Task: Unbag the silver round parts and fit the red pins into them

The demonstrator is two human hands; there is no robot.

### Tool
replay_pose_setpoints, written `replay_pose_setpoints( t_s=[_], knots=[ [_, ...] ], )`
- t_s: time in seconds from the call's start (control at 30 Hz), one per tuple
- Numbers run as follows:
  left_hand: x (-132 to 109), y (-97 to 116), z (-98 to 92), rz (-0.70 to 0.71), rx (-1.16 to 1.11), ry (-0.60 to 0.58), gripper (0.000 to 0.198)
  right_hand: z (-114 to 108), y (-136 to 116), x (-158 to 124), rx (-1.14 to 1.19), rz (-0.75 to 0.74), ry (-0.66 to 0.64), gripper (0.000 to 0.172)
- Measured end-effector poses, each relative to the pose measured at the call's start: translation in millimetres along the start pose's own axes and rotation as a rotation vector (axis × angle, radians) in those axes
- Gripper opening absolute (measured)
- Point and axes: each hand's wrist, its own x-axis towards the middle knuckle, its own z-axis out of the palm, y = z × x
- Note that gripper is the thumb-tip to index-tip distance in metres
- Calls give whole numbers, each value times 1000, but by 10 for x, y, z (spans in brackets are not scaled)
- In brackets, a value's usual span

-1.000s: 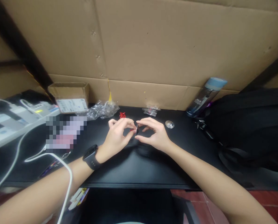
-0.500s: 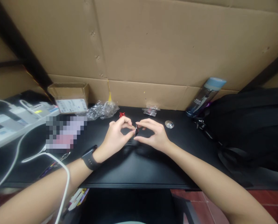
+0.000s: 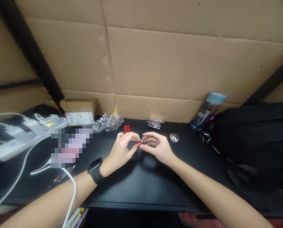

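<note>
My left hand [image 3: 123, 150], with a black watch [image 3: 95, 170] on its wrist, and my right hand [image 3: 157, 147] meet over the middle of the black desk [image 3: 141, 186]. Both pinch one small thin piece [image 3: 142, 141], partly red and partly silvery, between thumb and fingertips. It is too small to name. A little heap of red pieces [image 3: 126, 128] lies on the desk just behind my left hand.
A clear plastic bag [image 3: 107, 122] and a small cardboard box [image 3: 79, 110] sit at the back left. A small packet [image 3: 155, 123], a shiny round piece [image 3: 173, 137] and a blue-capped bottle [image 3: 206, 110] stand at the back. A black backpack [image 3: 257, 139] fills the right side. White cables [image 3: 20, 158] run left.
The camera has tilted up, so everything sits lower in view. My hands stay pinched together on the small piece, with the fingers drawn a little closer.
</note>
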Motion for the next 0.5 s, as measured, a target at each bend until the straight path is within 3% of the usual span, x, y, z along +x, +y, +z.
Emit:
replay_pose_setpoints(
  t_s=[0.13,0.37,0.5],
  knots=[
    [37,-22,-17,-52,-23,-59,4,8,-9,10,10,-22,-28,53],
    [48,-11,-11,-112,-54,-37,5,29,4,-9,11,-42,-54,51],
    [36,-21,45,-156,-89,-47,12,12,32,3,-136,-102,-41,51]
  ],
)
